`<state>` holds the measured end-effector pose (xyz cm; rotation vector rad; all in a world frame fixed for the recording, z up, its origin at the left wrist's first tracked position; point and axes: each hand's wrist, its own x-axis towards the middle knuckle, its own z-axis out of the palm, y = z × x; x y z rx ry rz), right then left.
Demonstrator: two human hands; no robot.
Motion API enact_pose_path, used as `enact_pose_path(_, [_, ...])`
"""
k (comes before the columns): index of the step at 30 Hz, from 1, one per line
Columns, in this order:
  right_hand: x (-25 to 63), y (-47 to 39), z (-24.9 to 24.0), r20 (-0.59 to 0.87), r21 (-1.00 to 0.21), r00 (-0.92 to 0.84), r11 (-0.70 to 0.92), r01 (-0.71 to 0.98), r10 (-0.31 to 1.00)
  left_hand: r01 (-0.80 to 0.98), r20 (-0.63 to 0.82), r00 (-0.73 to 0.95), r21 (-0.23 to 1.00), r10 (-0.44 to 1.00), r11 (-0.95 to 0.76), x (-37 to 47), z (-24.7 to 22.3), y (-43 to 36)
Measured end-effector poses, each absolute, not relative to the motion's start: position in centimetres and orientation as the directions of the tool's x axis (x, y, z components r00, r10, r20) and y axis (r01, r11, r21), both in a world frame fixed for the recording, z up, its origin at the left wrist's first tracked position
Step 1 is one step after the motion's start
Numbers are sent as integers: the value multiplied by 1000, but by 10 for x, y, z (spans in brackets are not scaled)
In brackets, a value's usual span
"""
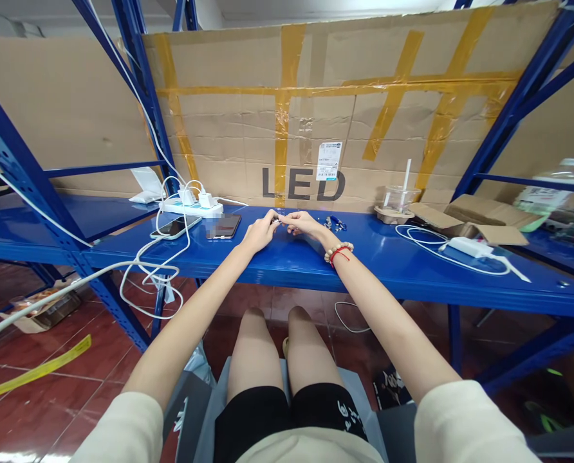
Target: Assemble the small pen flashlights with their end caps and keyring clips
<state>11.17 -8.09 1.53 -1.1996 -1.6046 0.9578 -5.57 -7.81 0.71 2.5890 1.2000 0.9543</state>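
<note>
Over the blue metal table (287, 257), my left hand (260, 231) and my right hand (302, 224) meet at the fingertips. Both hands are closed in a pinch around a tiny shiny piece (276, 220) between them, too small to identify. A beaded bracelet (339, 251) and a red string circle my right wrist. Just right of my right hand lies a small pile of blue and silver parts (334, 223). A dark phone (224, 226) lies left of my left hand.
A power strip (193, 207), a second phone (177, 226) and tangled white cables stand at the left. To the right are a plastic cup (399, 198), a white adapter (470, 247) and an open cardboard box (482, 212). Taped cardboard (229, 141) stands behind.
</note>
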Motion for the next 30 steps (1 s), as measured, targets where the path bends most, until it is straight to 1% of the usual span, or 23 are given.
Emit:
enact_pose_path(2, [111,-79,15,211,-937,-142,242,251,967,650,489,467,377,737,-661,-55,7,-78])
enact_pose_path(6, [111,-73,14,294,-926,-137,318,202,946,673,497,421,390,759,-628,-52,8,-78])
enact_pose_path(11, [112,-73,15,347,-888,-79,354,295,935,678,494,391,416,776,-607,-50,9,-78])
enact_pose_path(16, [113,-73,16,409,-875,-40,404,268,912,674,500,375,432,781,-600,-50,8,-76])
enact_pose_path(20, [115,-68,12,413,-868,-83,419,267,907,606,510,420,459,751,-650,-51,3,-71])
enact_pose_path(25, [111,-69,12,438,-854,-86,444,270,895,433,572,460,524,679,-734,-52,-4,-62])
enact_pose_path(27, [108,-73,14,457,-844,-86,462,271,885,396,598,455,527,659,-752,-52,-6,-59])
enact_pose_path(30, [105,-77,16,478,-822,-105,486,296,872,382,601,479,514,640,-768,-54,-6,-58])
